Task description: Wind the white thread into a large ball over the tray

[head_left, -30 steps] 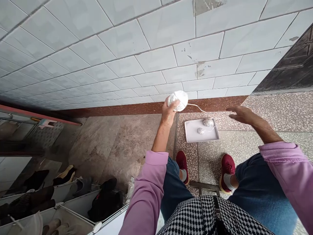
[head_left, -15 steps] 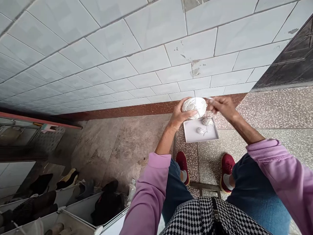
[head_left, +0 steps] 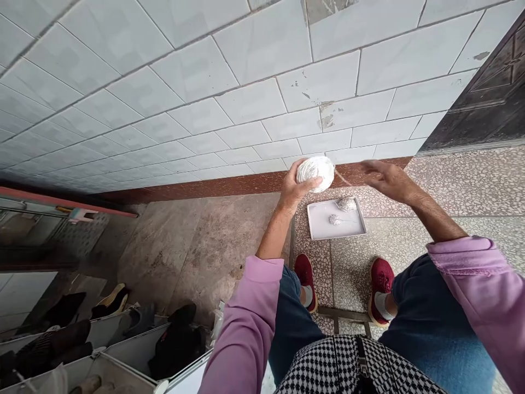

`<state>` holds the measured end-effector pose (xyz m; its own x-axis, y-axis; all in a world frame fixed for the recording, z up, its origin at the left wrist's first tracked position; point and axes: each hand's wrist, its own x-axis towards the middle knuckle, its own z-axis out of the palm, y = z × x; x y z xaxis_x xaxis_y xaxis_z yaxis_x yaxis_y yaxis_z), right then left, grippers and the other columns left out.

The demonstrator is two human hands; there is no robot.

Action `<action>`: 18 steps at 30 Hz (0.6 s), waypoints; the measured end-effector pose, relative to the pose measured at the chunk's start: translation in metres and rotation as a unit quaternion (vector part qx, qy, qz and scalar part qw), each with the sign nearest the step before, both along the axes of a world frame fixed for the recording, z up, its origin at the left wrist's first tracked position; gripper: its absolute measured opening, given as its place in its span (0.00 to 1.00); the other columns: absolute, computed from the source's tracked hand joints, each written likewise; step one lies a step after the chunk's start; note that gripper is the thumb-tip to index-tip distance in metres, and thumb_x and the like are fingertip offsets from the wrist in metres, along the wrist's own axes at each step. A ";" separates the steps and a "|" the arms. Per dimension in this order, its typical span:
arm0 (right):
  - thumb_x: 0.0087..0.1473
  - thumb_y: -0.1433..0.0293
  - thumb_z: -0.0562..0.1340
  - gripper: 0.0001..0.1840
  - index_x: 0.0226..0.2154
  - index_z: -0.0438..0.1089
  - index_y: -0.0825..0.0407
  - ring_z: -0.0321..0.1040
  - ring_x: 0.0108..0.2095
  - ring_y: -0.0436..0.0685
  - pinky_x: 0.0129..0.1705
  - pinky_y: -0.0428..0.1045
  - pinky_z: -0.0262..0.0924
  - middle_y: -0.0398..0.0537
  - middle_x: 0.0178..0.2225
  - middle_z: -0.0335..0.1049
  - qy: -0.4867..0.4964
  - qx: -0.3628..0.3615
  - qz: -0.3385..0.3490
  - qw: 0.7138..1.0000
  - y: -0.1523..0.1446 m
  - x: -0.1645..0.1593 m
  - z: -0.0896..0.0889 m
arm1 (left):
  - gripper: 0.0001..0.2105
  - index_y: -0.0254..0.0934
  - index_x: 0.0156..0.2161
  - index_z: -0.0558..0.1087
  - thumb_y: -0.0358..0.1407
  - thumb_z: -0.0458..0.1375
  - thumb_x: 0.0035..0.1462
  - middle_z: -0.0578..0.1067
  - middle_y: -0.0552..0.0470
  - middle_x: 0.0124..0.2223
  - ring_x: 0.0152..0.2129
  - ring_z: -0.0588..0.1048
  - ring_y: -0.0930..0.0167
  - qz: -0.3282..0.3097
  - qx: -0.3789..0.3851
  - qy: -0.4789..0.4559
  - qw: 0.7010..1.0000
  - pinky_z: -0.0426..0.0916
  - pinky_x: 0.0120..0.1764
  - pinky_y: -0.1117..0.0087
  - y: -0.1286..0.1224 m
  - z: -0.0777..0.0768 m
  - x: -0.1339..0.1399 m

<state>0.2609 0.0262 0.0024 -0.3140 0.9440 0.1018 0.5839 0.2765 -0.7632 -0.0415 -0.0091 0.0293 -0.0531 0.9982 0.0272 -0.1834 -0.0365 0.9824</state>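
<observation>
A ball of white yarn (head_left: 315, 174) rests in my left hand (head_left: 294, 189), with the thumb across its front and the fingers behind it. From the ball's right side a short loose strand slants down toward my right hand (head_left: 389, 180). That hand is held off to the right, blurred, with its fingers stretched out and apart. Whether any strand passes through them is hard to see. Below, a shallow pale tray (head_left: 318, 227) holds a larger speckled grey-white ball (head_left: 346, 204) and a smaller one (head_left: 334, 219) with a thin tail.
A tiled wall (head_left: 246, 104) with a reddish-brown base strip rises ahead. My red shoes (head_left: 382, 275) stand on the speckled floor near the tray. Bins (head_left: 135, 350) of footwear are at lower left, and a dark door (head_left: 488, 104) is at right.
My left hand and the yarn ball have shifted slightly left. My right hand has moved right, away from the ball, and its fingers have spread. The tray stays in place.
</observation>
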 end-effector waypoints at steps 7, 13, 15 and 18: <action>0.65 0.68 0.64 0.25 0.62 0.79 0.48 0.79 0.57 0.69 0.54 0.62 0.76 0.57 0.62 0.80 0.119 0.079 0.055 0.988 -0.036 -0.053 0.042 | 0.34 0.42 0.50 0.82 0.41 0.84 0.34 0.82 0.48 0.51 0.56 0.78 0.52 -0.072 0.011 0.095 0.993 0.69 0.64 0.55 -0.017 0.012 0.007; 0.67 0.67 0.65 0.09 0.43 0.82 0.49 0.77 0.43 0.65 0.47 0.60 0.70 0.56 0.43 0.83 0.049 0.105 0.027 0.993 -0.047 -0.055 0.043 | 0.34 0.42 0.50 0.82 0.43 0.84 0.35 0.83 0.47 0.50 0.53 0.80 0.53 -0.104 -0.004 0.082 0.991 0.72 0.61 0.54 -0.026 0.008 0.011; 0.65 0.65 0.66 0.08 0.39 0.82 0.49 0.76 0.39 0.64 0.44 0.59 0.68 0.54 0.38 0.82 0.052 0.110 0.010 0.993 -0.050 -0.051 0.045 | 0.34 0.42 0.52 0.82 0.46 0.83 0.37 0.84 0.46 0.51 0.53 0.80 0.54 -0.109 -0.005 0.064 0.992 0.73 0.61 0.54 -0.030 0.004 0.013; 0.66 0.60 0.66 0.13 0.35 0.82 0.50 0.73 0.34 0.60 0.40 0.57 0.67 0.51 0.31 0.79 0.099 0.107 -0.009 0.989 -0.054 -0.044 0.051 | 0.34 0.42 0.53 0.82 0.51 0.82 0.41 0.84 0.45 0.52 0.53 0.81 0.54 -0.114 -0.019 0.018 0.993 0.75 0.59 0.54 -0.035 0.001 0.017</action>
